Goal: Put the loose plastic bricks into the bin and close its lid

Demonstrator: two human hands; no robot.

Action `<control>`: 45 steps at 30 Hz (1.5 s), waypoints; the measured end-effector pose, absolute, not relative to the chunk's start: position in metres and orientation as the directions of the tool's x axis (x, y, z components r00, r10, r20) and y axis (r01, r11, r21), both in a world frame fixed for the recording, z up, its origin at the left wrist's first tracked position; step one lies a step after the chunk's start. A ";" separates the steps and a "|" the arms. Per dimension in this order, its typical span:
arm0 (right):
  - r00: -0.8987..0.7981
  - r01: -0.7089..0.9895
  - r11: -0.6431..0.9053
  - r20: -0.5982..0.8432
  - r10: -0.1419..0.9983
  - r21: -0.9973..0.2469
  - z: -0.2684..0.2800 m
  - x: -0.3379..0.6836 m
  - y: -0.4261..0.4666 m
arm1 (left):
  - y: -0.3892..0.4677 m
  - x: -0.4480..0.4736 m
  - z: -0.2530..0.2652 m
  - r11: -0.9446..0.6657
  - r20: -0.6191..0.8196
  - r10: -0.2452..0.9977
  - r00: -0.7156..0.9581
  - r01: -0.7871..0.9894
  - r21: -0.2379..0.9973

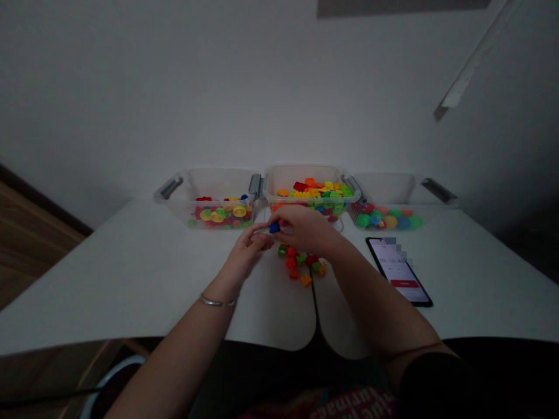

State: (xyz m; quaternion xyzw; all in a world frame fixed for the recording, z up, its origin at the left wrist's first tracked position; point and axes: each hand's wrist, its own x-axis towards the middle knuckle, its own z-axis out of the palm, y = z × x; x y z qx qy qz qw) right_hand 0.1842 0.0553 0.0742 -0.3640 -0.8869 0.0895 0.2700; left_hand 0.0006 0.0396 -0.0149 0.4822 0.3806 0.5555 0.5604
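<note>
My right hand (305, 228) is closed in a pinch on a small blue toy block (274, 227), just in front of the middle bin. Beside it, my left hand (250, 244) has its index finger stretched out to the block's left side, its other fingers loosely bent; whether that fingertip presses on the block is hard to tell. Below my hands lies a loose pile of small toy blocks (301, 260) in red, green and orange. An orange block (306, 280) sits at the pile's near edge. My right hand hides part of the middle bin's front.
Behind my hands stands the clear middle bin (269, 191) of colourful blocks. A left bin (186, 212) holds small bright pieces; a right bin (430, 216) holds coloured balls. A phone (399, 270) lies right of my right forearm. A gap (315, 302) divides the white tabletops (174, 262).
</note>
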 end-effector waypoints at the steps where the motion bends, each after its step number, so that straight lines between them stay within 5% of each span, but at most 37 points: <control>1: -0.555 0.590 0.720 0.465 0.690 -0.364 0.076 0.187 0.057 | 0.039 0.000 -0.016 -0.105 0.124 0.989 0.085 -0.205 0.973; 5: -0.321 0.605 0.681 0.657 0.682 -0.412 0.081 0.201 0.066 | 0.038 -0.005 -0.022 -0.255 0.243 0.966 0.090 0.183 0.949; 11: -0.052 0.691 0.578 0.769 0.638 -0.434 0.082 0.228 0.083 | 0.038 -0.012 -0.022 -0.489 0.414 0.861 0.294 0.700 0.521; 19: 0.037 0.792 0.441 0.754 0.655 -0.422 0.070 0.243 0.101 | 0.038 -0.009 -0.023 -0.662 0.386 0.747 0.541 0.657 0.359; 31: -0.008 0.895 0.300 0.659 0.752 -0.331 0.058 0.238 0.102 | 0.037 -0.008 -0.027 -0.651 0.362 0.754 0.548 0.697 0.302; 45: -0.052 0.811 0.494 0.804 0.593 -0.312 0.077 0.226 0.082 | 0.034 -0.006 -0.019 -0.496 0.296 0.860 0.415 0.816 0.296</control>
